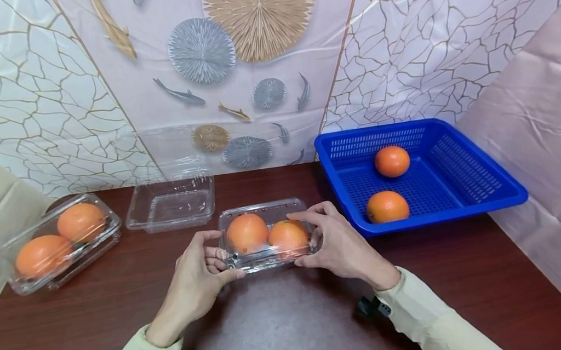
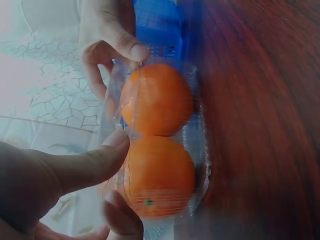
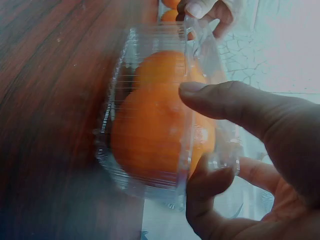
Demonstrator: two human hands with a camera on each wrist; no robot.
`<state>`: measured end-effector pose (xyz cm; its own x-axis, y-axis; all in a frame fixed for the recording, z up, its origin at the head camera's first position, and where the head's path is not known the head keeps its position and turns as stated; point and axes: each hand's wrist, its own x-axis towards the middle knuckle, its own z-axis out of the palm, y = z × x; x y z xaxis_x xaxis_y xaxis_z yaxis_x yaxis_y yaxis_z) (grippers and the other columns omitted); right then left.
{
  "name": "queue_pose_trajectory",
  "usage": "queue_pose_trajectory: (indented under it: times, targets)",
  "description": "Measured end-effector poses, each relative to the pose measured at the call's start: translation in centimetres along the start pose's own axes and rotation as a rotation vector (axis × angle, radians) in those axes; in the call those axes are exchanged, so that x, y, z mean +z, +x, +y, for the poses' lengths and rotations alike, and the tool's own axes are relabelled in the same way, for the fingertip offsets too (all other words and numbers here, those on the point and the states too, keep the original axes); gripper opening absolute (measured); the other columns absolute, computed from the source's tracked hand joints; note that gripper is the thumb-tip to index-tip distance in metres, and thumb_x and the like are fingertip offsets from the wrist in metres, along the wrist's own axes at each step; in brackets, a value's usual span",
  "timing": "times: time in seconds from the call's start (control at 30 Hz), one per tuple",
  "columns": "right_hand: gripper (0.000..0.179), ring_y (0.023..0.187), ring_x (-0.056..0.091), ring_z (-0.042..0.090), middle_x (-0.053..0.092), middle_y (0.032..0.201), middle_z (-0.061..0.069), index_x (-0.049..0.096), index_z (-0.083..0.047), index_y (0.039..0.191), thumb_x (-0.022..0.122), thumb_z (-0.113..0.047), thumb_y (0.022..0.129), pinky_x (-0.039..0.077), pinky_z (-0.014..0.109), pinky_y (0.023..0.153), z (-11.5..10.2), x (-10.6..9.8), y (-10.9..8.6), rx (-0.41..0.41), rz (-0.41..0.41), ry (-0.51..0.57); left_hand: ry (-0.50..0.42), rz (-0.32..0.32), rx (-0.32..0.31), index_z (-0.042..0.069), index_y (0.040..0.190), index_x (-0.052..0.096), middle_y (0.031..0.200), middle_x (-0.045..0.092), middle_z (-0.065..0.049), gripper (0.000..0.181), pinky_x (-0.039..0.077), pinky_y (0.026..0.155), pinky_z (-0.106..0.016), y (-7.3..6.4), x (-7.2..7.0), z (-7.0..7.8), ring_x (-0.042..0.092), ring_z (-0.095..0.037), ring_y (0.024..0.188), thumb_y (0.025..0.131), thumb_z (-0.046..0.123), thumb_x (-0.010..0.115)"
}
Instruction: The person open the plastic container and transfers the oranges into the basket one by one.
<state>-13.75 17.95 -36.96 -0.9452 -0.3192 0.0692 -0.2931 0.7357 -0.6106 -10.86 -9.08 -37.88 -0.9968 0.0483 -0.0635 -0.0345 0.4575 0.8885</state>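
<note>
A clear plastic clamshell box point(image 1: 263, 265) with two oranges point(image 1: 247, 233) inside sits mid-table, its lid over the fruit. The left hand point(image 1: 197, 280) holds the box's left end, thumb along the front rim and fingers at the side. At the other end, the right hand point(image 1: 337, 242) grips the corner, with its thumb at the front and a finger over the top. In the right wrist view the thumb point(image 3: 225, 102) lies against the rim and a bent finger touches the corner. Whether the lid is fully snapped cannot be told.
A blue plastic basket point(image 1: 442, 218) holding two oranges point(image 1: 392, 161) stands at the right. Behind the hands on the left is an open clear box point(image 1: 179, 205) with nothing inside. Another lidded box point(image 1: 61, 277) with two oranges stands far left. Patterned cloth point(image 1: 258, 144) hangs behind the table.
</note>
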Motion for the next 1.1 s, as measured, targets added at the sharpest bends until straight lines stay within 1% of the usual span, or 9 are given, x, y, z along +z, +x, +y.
queue_pose_trajectory:
  times: [0.07,0.13,0.2,0.4,0.5,0.67,0.77,0.97,1.1]
  targets:
    - [0.079,0.081,0.058,0.010,0.043,0.134,0.008,0.061,-0.020,0.142,0.095,-0.017,0.071,0.055,0.020,0.070,0.0,0.0,0.0,-0.010,-0.013,0.017,0.006,0.005,0.010,0.002,0.137,0.047,0.093,0.066,-0.010,0.078,0.053,0.062,-0.016,0.0,0.0,0.0,0.060,-0.014,0.076,0.073,0.008,0.092]
    - [0.079,0.078,0.058,0.009,0.042,0.136,0.010,0.059,-0.018,0.144,0.093,-0.015,0.073,0.055,0.018,0.065,-0.1,0.0,0.0,-0.022,-0.024,0.007,0.008,0.001,0.015,0.002,0.138,0.047,0.093,0.066,-0.010,0.079,0.053,0.062,-0.016,0.0,0.0,0.0,0.061,-0.014,0.077,0.074,0.009,0.092]
    - [0.079,0.078,0.057,0.009,0.042,0.136,0.010,0.059,-0.018,0.144,0.093,-0.016,0.073,0.055,0.017,0.065,-0.1,-0.1,0.0,-0.023,-0.034,-0.008,0.003,-0.009,0.018,0.002,0.139,0.046,0.094,0.067,-0.010,0.080,0.053,0.061,-0.017,0.0,-0.1,0.1,0.061,-0.014,0.077,0.074,0.010,0.092]
    - [0.075,0.076,0.057,0.008,0.044,0.127,0.009,0.062,-0.016,0.141,0.094,-0.019,0.073,0.056,0.017,0.066,-0.1,-0.8,-0.4,-0.008,-0.062,-0.011,-0.013,-0.047,0.034,0.001,0.143,0.043,0.095,0.068,-0.010,0.079,0.053,0.060,-0.017,0.1,-0.2,0.1,0.063,-0.013,0.077,0.078,0.008,0.089]
    - [0.072,0.076,0.057,0.009,0.045,0.121,0.009,0.063,-0.014,0.139,0.093,-0.019,0.074,0.055,0.017,0.066,-0.3,-1.0,-0.6,-0.004,-0.074,-0.013,-0.001,-0.041,0.047,0.000,0.143,0.044,0.093,0.070,-0.009,0.078,0.053,0.061,-0.016,0.1,-0.2,0.2,0.063,-0.012,0.076,0.079,0.005,0.087]
    - [0.068,0.075,0.057,0.009,0.044,0.114,0.010,0.065,-0.012,0.135,0.093,-0.017,0.073,0.055,0.017,0.064,-0.7,-1.0,-0.9,0.028,-0.087,-0.006,0.009,-0.038,0.042,0.001,0.143,0.045,0.092,0.070,-0.009,0.075,0.053,0.058,-0.017,0.0,-0.3,0.4,0.064,-0.011,0.074,0.080,0.003,0.086]
    - [0.067,0.072,0.057,0.007,0.044,0.114,0.010,0.065,-0.011,0.134,0.092,-0.016,0.073,0.055,0.017,0.062,-0.9,-1.0,-1.0,0.048,-0.094,0.003,0.006,-0.036,0.036,0.000,0.142,0.046,0.092,0.070,-0.009,0.073,0.054,0.058,-0.018,-0.1,-0.3,0.4,0.064,-0.012,0.074,0.080,0.003,0.085]
    - [0.063,0.070,0.058,0.005,0.045,0.114,0.011,0.066,-0.010,0.131,0.091,-0.014,0.073,0.055,0.016,0.064,-1.0,-1.0,-1.0,0.046,-0.090,0.016,0.011,-0.022,0.030,-0.001,0.140,0.049,0.091,0.070,-0.010,0.068,0.055,0.058,-0.018,-0.3,-0.2,0.5,0.065,-0.013,0.074,0.081,0.001,0.084]
    - [0.062,0.070,0.059,0.005,0.044,0.114,0.011,0.066,-0.009,0.130,0.091,-0.012,0.073,0.056,0.016,0.065,-1.0,-0.9,-1.0,0.047,-0.093,0.029,0.023,-0.019,0.030,-0.001,0.140,0.049,0.091,0.071,-0.009,0.068,0.055,0.060,-0.017,-0.3,-0.1,0.5,0.065,-0.012,0.074,0.082,0.001,0.083]
